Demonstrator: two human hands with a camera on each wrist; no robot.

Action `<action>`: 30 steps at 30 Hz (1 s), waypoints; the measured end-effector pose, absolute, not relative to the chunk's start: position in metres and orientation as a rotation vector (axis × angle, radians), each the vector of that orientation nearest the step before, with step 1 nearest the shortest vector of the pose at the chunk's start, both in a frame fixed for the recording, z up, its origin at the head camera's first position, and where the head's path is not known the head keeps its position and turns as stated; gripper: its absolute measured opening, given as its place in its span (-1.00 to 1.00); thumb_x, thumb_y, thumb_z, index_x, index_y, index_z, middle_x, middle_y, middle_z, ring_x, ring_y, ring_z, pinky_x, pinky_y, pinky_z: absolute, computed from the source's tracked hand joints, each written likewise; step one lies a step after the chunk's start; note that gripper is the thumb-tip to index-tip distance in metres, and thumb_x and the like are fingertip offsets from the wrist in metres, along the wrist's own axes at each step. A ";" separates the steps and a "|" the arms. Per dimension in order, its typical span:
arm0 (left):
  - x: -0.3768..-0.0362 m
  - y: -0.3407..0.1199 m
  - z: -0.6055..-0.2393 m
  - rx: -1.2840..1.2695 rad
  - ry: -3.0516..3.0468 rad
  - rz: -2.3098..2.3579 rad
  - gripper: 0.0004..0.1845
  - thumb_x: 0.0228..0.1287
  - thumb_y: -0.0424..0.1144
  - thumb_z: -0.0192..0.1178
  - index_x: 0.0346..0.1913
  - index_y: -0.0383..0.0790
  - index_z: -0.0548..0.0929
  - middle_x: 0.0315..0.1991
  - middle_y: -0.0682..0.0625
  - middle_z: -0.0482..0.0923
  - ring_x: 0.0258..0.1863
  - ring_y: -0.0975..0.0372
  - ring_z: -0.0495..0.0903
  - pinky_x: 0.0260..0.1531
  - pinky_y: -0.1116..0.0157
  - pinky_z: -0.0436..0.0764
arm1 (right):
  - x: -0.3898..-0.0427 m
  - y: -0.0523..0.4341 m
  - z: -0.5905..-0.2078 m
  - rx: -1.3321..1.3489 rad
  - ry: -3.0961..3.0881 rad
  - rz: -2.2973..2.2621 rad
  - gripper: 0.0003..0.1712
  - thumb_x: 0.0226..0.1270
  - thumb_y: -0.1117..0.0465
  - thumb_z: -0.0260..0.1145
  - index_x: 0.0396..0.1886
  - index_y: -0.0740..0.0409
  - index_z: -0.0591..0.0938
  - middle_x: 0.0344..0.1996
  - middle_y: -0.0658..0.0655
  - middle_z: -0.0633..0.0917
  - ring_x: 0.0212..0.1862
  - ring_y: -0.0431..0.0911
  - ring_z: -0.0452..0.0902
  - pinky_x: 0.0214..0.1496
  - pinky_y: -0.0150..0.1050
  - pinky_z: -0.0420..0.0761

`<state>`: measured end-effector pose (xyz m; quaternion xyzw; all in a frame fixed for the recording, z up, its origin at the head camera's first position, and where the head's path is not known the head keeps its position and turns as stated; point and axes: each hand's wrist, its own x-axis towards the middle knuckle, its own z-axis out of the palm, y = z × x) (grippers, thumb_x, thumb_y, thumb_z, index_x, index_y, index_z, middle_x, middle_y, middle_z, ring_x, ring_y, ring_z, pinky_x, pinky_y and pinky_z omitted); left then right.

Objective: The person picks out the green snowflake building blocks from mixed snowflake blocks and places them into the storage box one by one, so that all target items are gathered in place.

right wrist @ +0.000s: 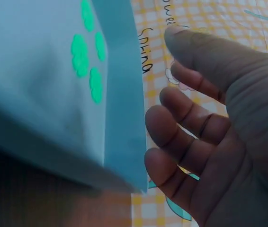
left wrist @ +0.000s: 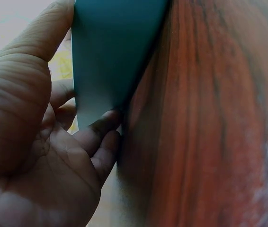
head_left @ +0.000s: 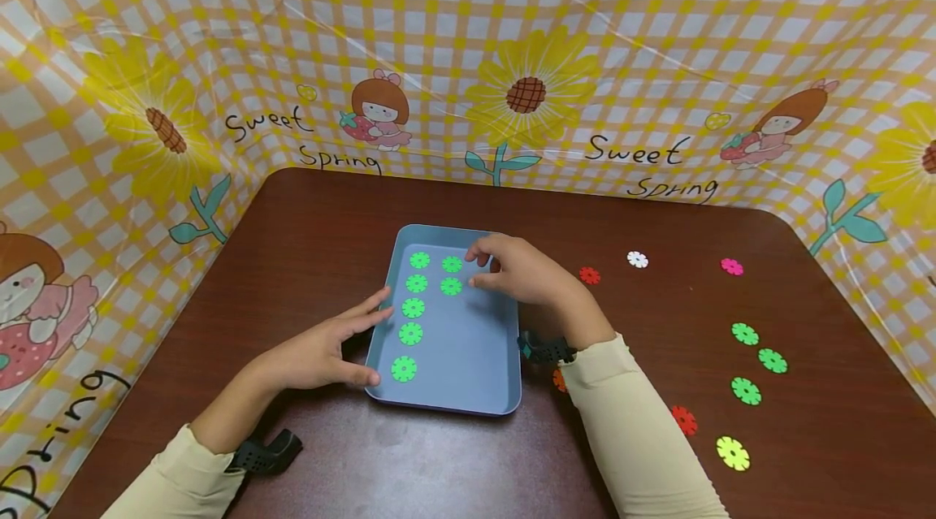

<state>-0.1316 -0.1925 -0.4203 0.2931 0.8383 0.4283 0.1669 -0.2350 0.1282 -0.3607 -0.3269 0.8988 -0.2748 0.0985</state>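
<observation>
A blue-grey rectangular tray lies on the table, with green notched plastic discs inside it. Several of these discs form a column along the left side; two more discs sit in a second column at the far end. My left hand has its fingers spread along the tray's left wall, thumb near the front corner; the left wrist view shows fingertips against the outer wall. Over the tray's far right part hovers my right hand, fingers loosely bent, nothing between thumb and fingers. The right wrist view shows its palm beside the tray's wall.
To the right, on the dark wood table, lie loose discs: white, pink, red, yellow and several green. The right sleeve partly covers an orange disc. A checked cloth surrounds the table's back and sides.
</observation>
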 end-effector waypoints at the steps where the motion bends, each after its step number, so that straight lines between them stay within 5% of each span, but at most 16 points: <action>1: -0.132 -0.192 -0.420 0.833 2.386 1.218 0.00 0.17 -0.05 0.46 0.56 -0.24 0.13 0.62 0.08 -0.24 0.55 0.07 -0.15 0.36 -0.16 0.10 | -0.233 0.131 -0.360 -0.978 2.660 -0.806 -0.61 0.31 0.18 0.44 0.07 0.23 0.62 -0.07 0.21 0.64 -0.12 0.01 0.53 -0.14 -0.13 0.54; 19: -0.132 -0.193 -0.420 0.849 2.388 1.223 0.00 0.17 -0.06 0.46 0.55 -0.25 0.13 0.62 0.05 -0.24 0.55 0.04 -0.14 0.34 -0.17 0.12 | -0.204 0.172 -0.359 -1.152 2.715 -0.765 -0.64 0.23 0.22 0.49 0.00 0.18 0.65 -0.27 0.04 0.57 -0.28 -0.12 0.44 -0.27 -0.25 0.50; 30: -0.131 -0.194 -0.421 0.861 2.398 1.202 -0.01 0.21 -0.04 0.43 0.56 -0.26 0.11 0.62 0.02 -0.25 0.55 0.02 -0.15 0.33 -0.19 0.13 | -0.184 0.214 -0.362 -1.071 2.795 -0.732 -0.66 0.25 0.22 0.47 0.01 0.10 0.63 -0.15 -0.01 0.60 -0.22 -0.12 0.52 -0.17 -0.19 0.57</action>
